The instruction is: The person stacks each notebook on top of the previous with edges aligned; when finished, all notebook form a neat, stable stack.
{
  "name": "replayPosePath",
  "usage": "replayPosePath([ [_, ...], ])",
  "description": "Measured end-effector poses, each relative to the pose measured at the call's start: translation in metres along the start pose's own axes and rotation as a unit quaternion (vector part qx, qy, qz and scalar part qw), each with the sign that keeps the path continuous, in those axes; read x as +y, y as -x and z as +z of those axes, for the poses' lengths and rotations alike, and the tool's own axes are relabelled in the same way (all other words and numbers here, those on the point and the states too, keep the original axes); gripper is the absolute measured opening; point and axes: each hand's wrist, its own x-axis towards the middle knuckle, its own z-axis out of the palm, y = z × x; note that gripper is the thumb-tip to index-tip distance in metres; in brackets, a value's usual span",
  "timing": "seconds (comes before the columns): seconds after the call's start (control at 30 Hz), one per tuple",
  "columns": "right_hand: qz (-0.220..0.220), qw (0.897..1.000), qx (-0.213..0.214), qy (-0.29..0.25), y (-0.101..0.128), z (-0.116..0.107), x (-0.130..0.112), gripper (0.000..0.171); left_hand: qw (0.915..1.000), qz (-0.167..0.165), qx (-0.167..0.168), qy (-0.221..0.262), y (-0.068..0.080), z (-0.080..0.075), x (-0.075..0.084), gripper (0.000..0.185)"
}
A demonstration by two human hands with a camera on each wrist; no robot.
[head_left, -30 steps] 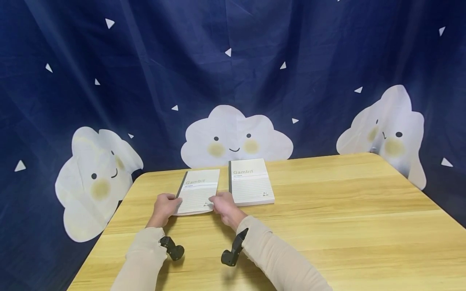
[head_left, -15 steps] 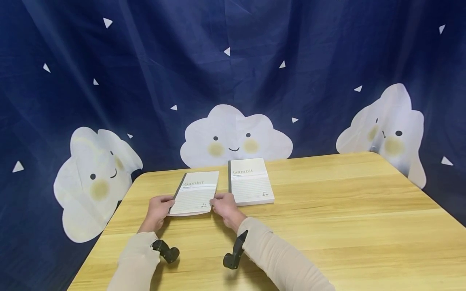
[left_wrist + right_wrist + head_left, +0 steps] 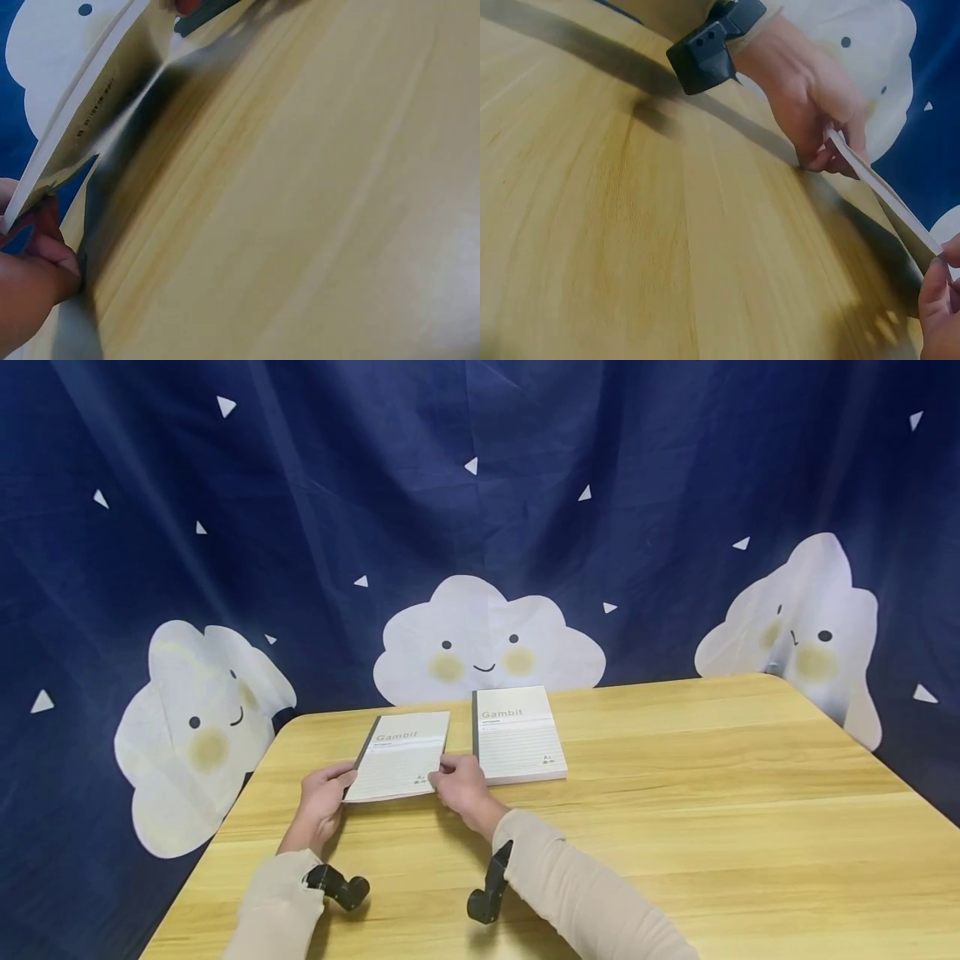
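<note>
Notebook lifted and shifted slightly left since a second ago, its near edge now off the table.

The left hand [image 3: 324, 793] has drawn back toward the table's left side and pinches the near left corner of the left notebook [image 3: 401, 753], while the right hand [image 3: 459, 785] pinches its near right corner; both wrist views show the thin book raised at an angle above the table [image 3: 675, 827] with shadow beneath it. The grips are fingertip pinches at the very corners, so the limp cover could sag or bend in the middle, or a corner could slip free and let the book drop flat. The second notebook [image 3: 517, 743] lies just beside it on the right; a swing of the right hand could nudge it out of line.
</note>
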Motion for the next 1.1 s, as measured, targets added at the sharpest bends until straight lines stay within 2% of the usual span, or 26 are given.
replayPosePath([
  [0.17,-0.006,1.0,0.004,0.022,0.0,-0.005,-0.002,0.025,0.9987,0.012,0.006,0.049,0.003,0.005,-0.001,0.039],
  [0.27,-0.004,1.0,0.008,0.022,0.0,-0.01,-0.005,0.006,0.9981,0.014,0.006,0.06,0.004,0.011,0.0,0.04],
  [0.43,0.0,1.0,-0.002,0.01,0.001,-0.023,-0.008,0.048,0.9965,0.018,0.003,0.081,0.007,0.021,0.003,0.04],
  [0.7,-0.011,1.0,0.001,-0.006,0.003,-0.05,-0.007,0.049,0.9926,0.022,0.001,0.119,0.014,0.047,0.006,0.038],
  [0.9,-0.033,0.999,0.024,0.013,0.004,-0.071,-0.005,0.048,0.9864,0.03,0.011,0.161,0.017,0.069,0.007,0.036],
  [1.1,-0.044,0.997,0.043,0.038,0.007,-0.094,-0.004,0.046,0.9839,0.03,-0.004,0.176,0.019,0.092,0.005,0.036],
])
